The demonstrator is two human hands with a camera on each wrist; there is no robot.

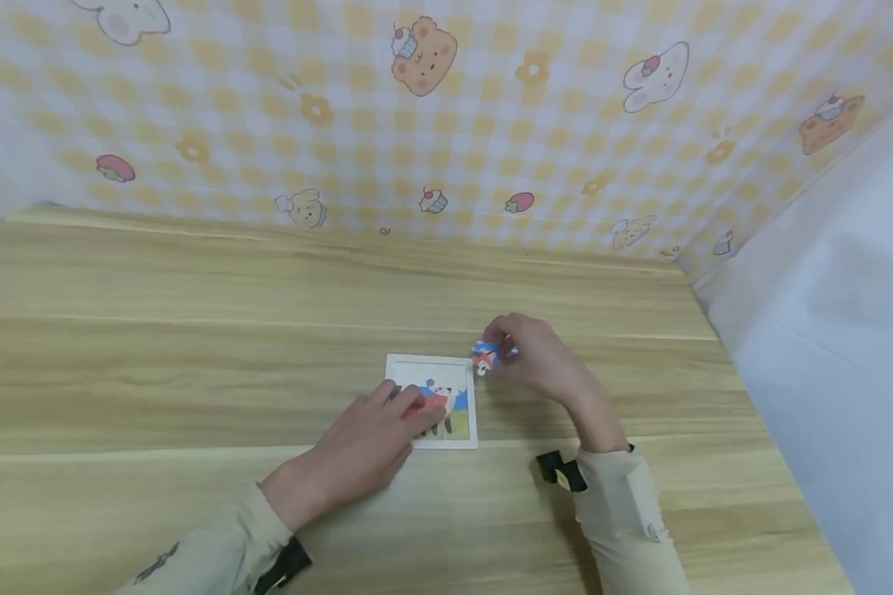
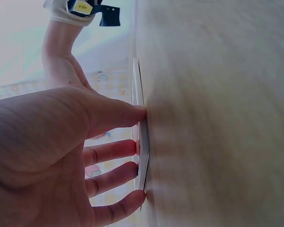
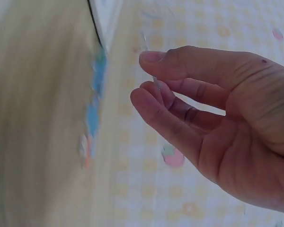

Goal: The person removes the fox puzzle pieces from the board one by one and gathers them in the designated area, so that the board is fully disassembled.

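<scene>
A white-bordered puzzle tray (image 1: pixel 470 413) lies flat on the table, with an animal picture in blue, red and green filling its lower part. My left hand (image 1: pixel 368 438) rests on it from the near left, fingers stretched over the picture and covering some of it; in the left wrist view the thumb touches the tray edge. Just off the tray's far right corner, my right hand (image 1: pixel 532 355) pinches a thin jigsaw piece (image 3: pixel 158 85) between thumb and fingertips, seen edge-on in the right wrist view. Beneath that hand, colourful blue and orange jigsaw pieces (image 3: pixel 92 118) lie on the table.
The wood-grain table (image 1: pixel 156 372) runs back to a yellow checked cloth (image 1: pixel 357 149) with cartoon prints. White sheeting (image 1: pixel 848 289) hangs along the right edge. A black strap mount (image 1: pixel 561 471) sits at the right wrist.
</scene>
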